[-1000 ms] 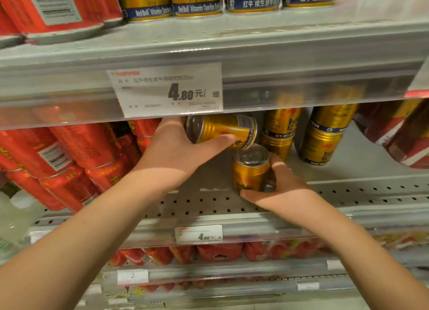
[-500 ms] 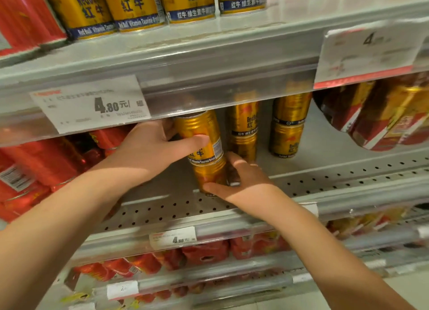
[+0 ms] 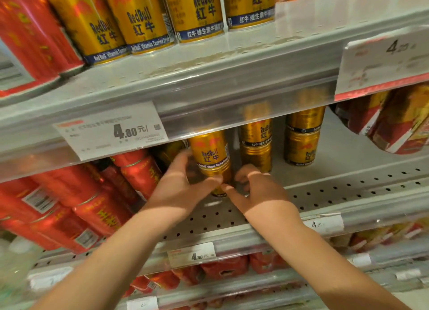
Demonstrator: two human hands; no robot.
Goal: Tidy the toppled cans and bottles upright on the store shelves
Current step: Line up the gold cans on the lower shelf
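1. Top can (image 3: 210, 151): gold with a red logo and a dark blue band at its foot. It is upright, stacked on the bottom can.
2. Bottom can (image 3: 221, 178): gold, upright on the perforated shelf (image 3: 348, 190), mostly covered. The left hand (image 3: 181, 186) grips it near the join and the right hand (image 3: 261, 193) puts a thumb at its base.
3. Second stack (image 3: 255, 145) and third stack (image 3: 301, 142): gold cans, two high, upright, to the right and further back.
4. Red cans (image 3: 92, 207): piled on their sides at the left.

Left hand (image 3: 178, 190) and right hand (image 3: 262, 197), both bare; left forearm (image 3: 120, 251) and right forearm (image 3: 325, 258), unsleeved to the lower edge of view.
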